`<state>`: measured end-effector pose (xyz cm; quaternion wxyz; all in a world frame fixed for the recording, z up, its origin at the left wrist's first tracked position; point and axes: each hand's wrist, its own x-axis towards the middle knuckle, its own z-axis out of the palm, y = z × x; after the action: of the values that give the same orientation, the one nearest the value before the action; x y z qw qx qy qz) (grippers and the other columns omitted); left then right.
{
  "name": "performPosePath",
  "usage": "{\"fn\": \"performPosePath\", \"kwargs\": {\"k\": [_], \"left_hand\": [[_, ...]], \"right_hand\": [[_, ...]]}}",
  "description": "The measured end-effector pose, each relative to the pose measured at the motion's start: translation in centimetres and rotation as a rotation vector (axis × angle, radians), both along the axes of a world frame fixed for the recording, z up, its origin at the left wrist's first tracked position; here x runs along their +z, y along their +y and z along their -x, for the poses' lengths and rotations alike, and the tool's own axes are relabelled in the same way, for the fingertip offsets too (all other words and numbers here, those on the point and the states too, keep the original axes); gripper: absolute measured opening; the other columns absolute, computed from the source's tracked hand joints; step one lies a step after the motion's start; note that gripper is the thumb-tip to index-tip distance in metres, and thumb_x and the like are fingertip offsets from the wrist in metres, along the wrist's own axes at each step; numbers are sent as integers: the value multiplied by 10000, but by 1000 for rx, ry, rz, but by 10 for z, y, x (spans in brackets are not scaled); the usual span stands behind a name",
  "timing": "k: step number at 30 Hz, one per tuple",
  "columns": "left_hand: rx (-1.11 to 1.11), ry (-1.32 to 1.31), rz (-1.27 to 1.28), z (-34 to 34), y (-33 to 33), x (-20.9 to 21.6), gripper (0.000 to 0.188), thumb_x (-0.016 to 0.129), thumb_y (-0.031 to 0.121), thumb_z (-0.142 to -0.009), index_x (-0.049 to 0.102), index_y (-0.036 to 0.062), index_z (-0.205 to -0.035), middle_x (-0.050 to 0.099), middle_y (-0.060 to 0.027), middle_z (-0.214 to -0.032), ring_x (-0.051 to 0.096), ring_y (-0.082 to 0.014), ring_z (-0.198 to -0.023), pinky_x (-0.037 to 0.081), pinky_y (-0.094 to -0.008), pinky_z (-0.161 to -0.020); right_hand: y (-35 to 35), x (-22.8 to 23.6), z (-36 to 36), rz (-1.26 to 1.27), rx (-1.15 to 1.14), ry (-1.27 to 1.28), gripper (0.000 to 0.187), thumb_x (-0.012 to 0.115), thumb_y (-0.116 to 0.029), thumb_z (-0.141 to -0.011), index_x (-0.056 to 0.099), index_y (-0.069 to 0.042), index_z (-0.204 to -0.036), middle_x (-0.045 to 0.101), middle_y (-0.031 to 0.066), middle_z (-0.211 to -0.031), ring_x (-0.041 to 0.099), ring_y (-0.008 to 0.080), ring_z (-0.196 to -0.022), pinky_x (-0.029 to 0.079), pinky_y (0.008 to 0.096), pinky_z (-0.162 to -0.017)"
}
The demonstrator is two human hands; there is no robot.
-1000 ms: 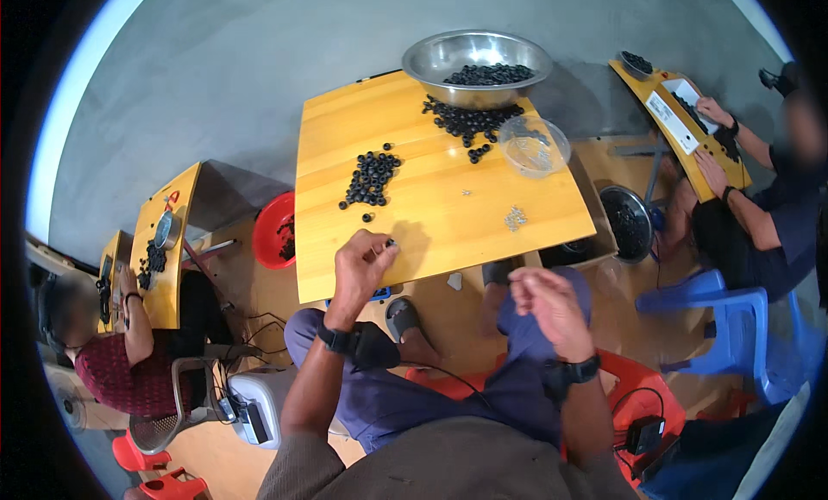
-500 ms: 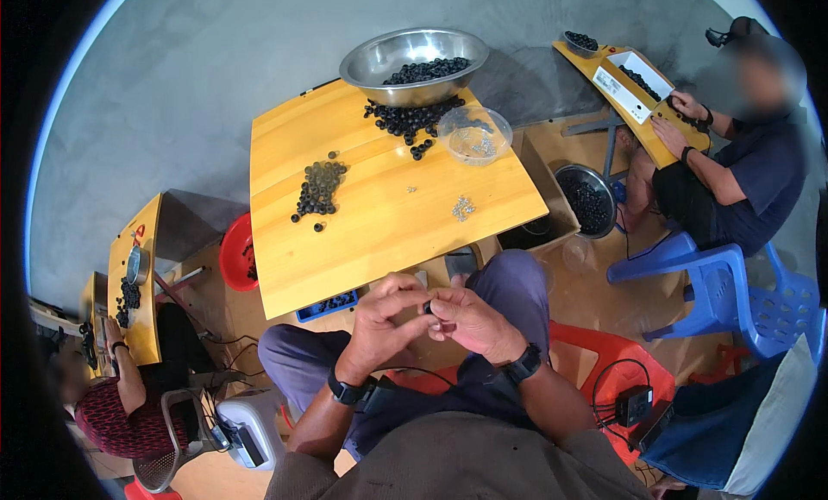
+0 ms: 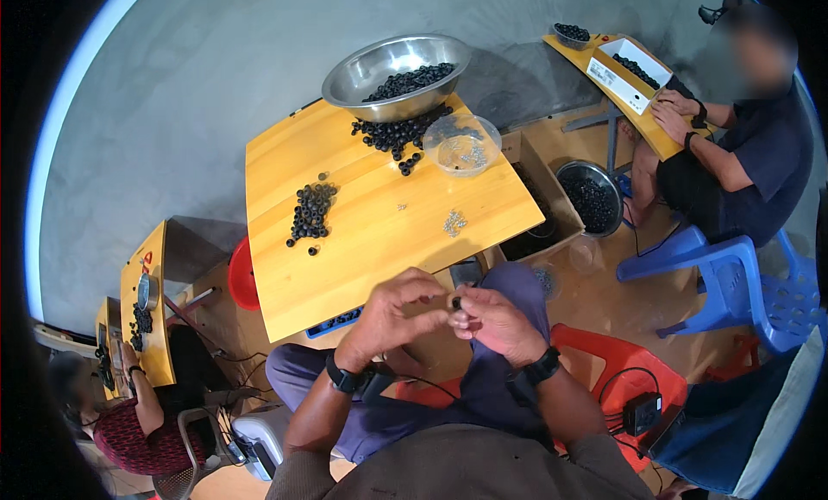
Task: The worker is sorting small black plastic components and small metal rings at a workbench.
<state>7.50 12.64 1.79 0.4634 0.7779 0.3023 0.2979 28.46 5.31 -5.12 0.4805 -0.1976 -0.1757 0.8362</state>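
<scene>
Head view: the right hand [image 3: 500, 327] pinches a small black ring [image 3: 456, 302] before the wooden table [image 3: 371, 258]; the left hand [image 3: 397, 314], thumb and forefinger parted, hangs beside it, contact hard to judge. Beyond stand a steel bowl [image 3: 392, 110] and clear plastic tub [image 3: 453, 165]; the tabletop partly hides a blue tray [image 3: 335, 327].

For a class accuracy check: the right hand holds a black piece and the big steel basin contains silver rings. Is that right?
Not silver: in the head view, the right hand holds a black piece and the big steel basin contains black rings.
</scene>
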Motion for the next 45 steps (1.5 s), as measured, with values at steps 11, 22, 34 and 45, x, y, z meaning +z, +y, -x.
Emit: {"fn": "performPosePath", "kwargs": {"k": [11, 22, 34, 45], "left_hand": [[235, 261, -253, -48, 115, 3, 213, 762, 135, -833, 738, -4, -993, 715, -152, -897, 688, -269, -732, 555, -352, -693], [233, 466, -473, -83, 99, -46, 285, 770, 164, -802, 717, 37, -1053, 644, -172, -974, 665, -369, -796, 550, -432, -738], [892, 797, -622, 60, 167, -51, 145, 716, 155, -805, 752, 88, -929, 676, -155, -930, 687, -368, -792, 557, -444, -679], [827, 828, -581, 72, 190, -66, 195, 691, 251, -810, 780, 94, -885, 692, -173, -871, 688, -368, -791, 566, -455, -720]], "right_hand": [[13, -21, -37, -227, -132, 296, 304, 616, -260, -996, 622, -5, -1161, 514, 18, -851, 493, 128, -797, 422, 271, -687], [10, -11, -54, -224, -113, 234, 306, 656, -296, -976, 570, -6, -1022, 490, 15, -832, 493, 135, -785, 433, 272, -675], [11, -10, -58, -192, -126, 197, 321, 691, -313, -940, 590, -16, -1011, 475, 23, -853, 489, 144, -783, 422, 288, -659], [13, -10, -54, -188, -126, 146, 325, 667, -317, -959, 590, -10, -1033, 497, 14, -841, 492, 137, -783, 407, 287, -682]]}}
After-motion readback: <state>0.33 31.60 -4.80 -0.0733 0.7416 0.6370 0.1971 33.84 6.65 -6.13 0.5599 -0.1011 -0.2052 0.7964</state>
